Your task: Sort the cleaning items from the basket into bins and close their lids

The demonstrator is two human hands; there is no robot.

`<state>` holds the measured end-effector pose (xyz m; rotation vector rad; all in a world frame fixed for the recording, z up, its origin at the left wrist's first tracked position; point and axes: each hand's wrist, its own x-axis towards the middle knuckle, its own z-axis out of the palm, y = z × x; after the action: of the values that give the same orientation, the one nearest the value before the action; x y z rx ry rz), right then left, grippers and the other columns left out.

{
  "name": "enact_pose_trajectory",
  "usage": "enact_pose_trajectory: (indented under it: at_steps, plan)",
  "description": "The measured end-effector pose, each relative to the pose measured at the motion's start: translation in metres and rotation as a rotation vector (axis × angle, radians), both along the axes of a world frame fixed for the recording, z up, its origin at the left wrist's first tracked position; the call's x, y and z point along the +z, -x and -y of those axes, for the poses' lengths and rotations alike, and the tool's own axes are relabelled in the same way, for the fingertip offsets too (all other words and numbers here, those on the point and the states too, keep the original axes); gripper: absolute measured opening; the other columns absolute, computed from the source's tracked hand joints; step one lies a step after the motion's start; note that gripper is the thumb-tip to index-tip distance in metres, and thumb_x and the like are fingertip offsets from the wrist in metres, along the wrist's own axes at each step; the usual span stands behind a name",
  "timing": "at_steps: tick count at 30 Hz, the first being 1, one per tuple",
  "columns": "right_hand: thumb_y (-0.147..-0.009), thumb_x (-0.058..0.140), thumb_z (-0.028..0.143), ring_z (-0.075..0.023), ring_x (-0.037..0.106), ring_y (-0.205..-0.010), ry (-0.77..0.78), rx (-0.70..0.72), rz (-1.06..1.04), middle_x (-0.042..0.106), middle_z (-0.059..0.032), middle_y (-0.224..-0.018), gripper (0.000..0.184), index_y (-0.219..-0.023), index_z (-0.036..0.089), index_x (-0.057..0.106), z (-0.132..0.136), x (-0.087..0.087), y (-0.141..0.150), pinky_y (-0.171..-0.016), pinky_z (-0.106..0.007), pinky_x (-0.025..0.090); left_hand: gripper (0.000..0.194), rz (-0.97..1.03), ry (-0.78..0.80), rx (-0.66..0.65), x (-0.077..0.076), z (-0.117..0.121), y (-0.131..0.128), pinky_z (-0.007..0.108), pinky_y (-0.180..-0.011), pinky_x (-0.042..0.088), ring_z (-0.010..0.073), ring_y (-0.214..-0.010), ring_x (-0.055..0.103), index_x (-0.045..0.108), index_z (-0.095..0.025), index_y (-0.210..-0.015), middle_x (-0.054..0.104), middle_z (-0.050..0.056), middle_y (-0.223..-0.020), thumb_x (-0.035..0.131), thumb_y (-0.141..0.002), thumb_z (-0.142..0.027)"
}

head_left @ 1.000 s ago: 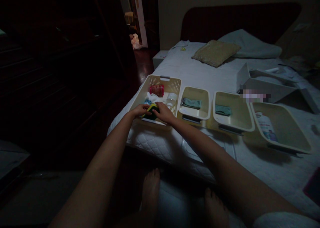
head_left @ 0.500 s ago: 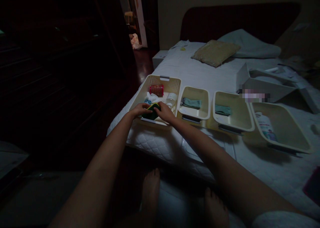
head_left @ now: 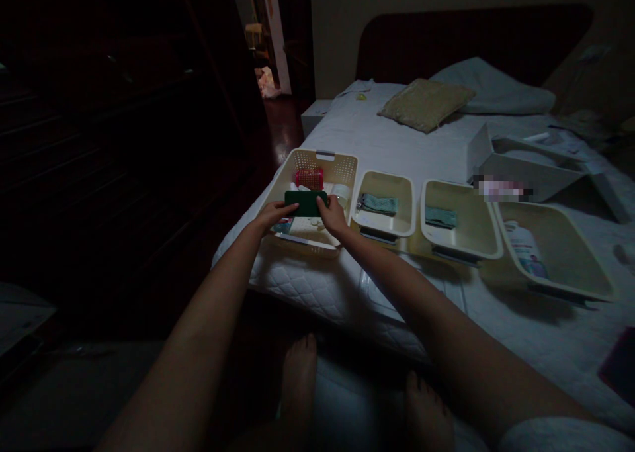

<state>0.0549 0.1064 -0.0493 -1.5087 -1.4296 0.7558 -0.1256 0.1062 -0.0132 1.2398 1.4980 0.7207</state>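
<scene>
One dark-green, rectangular, sponge-like pad (head_left: 305, 202), held over a cream, perforated plastic basket (head_left: 343, 166), its long axis running crosswise from hand to hand — neither nearer — with left hand (head_left: 274, 214) gripping the left end, right hand (head_left: 334, 214) the right.

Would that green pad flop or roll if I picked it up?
It probably wouldn't flop: the green pad looks flat and straight between the left hand and right hand. Its flat, oblong shape should keep it from rolling. It may be light, as the hands seem to just pinch its ends.
</scene>
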Motion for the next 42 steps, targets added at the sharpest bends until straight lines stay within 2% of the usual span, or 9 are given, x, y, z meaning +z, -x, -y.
enact_pose_trajectory:
  at_steps: [3,7,12,23,28,32,37,42]
  plan:
    - [-0.087,0.045,0.043,-0.0174,0.059,-0.081,0.047,0.049,0.034,0.061,-0.0082,-0.092,0.028,-0.095,0.016,0.050,0.001,0.000,0.000,-0.073,-0.029,0.044,0.050,0.103,-0.010,0.033,-0.007,-0.006,0.006,0.035,-0.065,0.049,0.0256,-0.084,0.064,0.066,-0.022,-0.094,0.069,0.007,-0.093,0.078,-0.053,-0.047]
    - [-0.085,0.047,0.046,-0.0172,0.060,-0.078,0.100,0.117,0.074,0.062,-0.0078,-0.088,0.031,-0.091,0.016,0.052,0.000,-0.005,0.000,-0.071,-0.029,0.046,0.044,0.299,-0.085,0.081,-0.022,-0.018,0.012,0.031,-0.070,0.050,0.0182,-0.077,0.064,0.064,-0.016,-0.084,0.067,0.006,-0.087,0.083,-0.047,-0.031]
    - [-0.086,0.046,0.045,-0.0177,0.062,-0.074,0.157,0.168,0.068,0.064,-0.0088,-0.083,0.033,-0.090,0.014,0.055,-0.004,-0.011,0.001,-0.070,-0.031,0.049,0.045,0.315,-0.084,0.075,-0.031,-0.023,0.016,0.028,-0.068,0.050,0.0147,-0.070,0.063,0.063,-0.013,-0.084,0.066,0.005,-0.085,0.083,-0.047,-0.029]
    - [-0.087,0.045,0.044,-0.0200,0.063,-0.076,0.149,0.199,0.072,0.066,-0.0115,-0.081,0.035,-0.091,0.013,0.057,-0.005,-0.014,0.001,-0.072,-0.034,0.050,0.049,0.192,-0.061,0.048,-0.024,-0.018,0.016,0.030,-0.069,0.047,0.0165,-0.074,0.063,0.062,-0.017,-0.089,0.066,0.005,-0.087,0.081,-0.048,-0.037]
    - [-0.087,0.046,0.044,-0.0208,0.063,-0.083,0.125,0.157,0.109,0.064,-0.0141,-0.095,0.035,-0.099,0.013,0.054,-0.004,-0.014,0.001,-0.076,-0.035,0.048,0.050,0.075,0.003,0.074,-0.008,-0.007,0.010,0.034,-0.066,0.046,0.0226,-0.081,0.063,0.062,-0.021,-0.094,0.066,0.006,-0.095,0.079,-0.051,-0.041]
    - [-0.086,0.047,0.044,-0.0215,0.061,-0.095,0.094,0.115,0.076,0.062,-0.0155,-0.106,0.039,-0.109,0.012,0.050,0.000,-0.007,0.002,-0.082,-0.034,0.046,0.045,0.051,-0.001,0.076,0.000,-0.002,0.007,0.033,-0.064,0.045,0.0251,-0.084,0.063,0.063,-0.020,-0.090,0.067,0.007,-0.094,0.079,-0.051,-0.038]
    - [-0.084,0.050,0.043,-0.0218,0.059,-0.100,0.075,0.141,0.028,0.059,-0.0181,-0.112,0.050,-0.120,0.008,0.046,0.003,-0.001,0.003,-0.083,-0.033,0.046,0.045,0.093,-0.018,0.025,-0.006,-0.005,0.007,0.031,-0.064,0.046,0.0216,-0.079,0.062,0.064,-0.018,-0.088,0.067,0.006,-0.090,0.079,-0.050,-0.036]
    - [-0.078,0.058,0.039,-0.0214,0.059,-0.097,0.038,0.189,0.046,0.059,-0.0154,-0.111,0.049,-0.117,0.010,0.050,-0.001,-0.010,0.002,-0.083,-0.035,0.047,0.042,0.177,-0.069,-0.048,-0.014,-0.011,0.011,0.028,-0.070,0.046,0.0170,-0.079,0.062,0.066,-0.019,-0.085,0.067,0.003,-0.089,0.080,-0.048,-0.033]
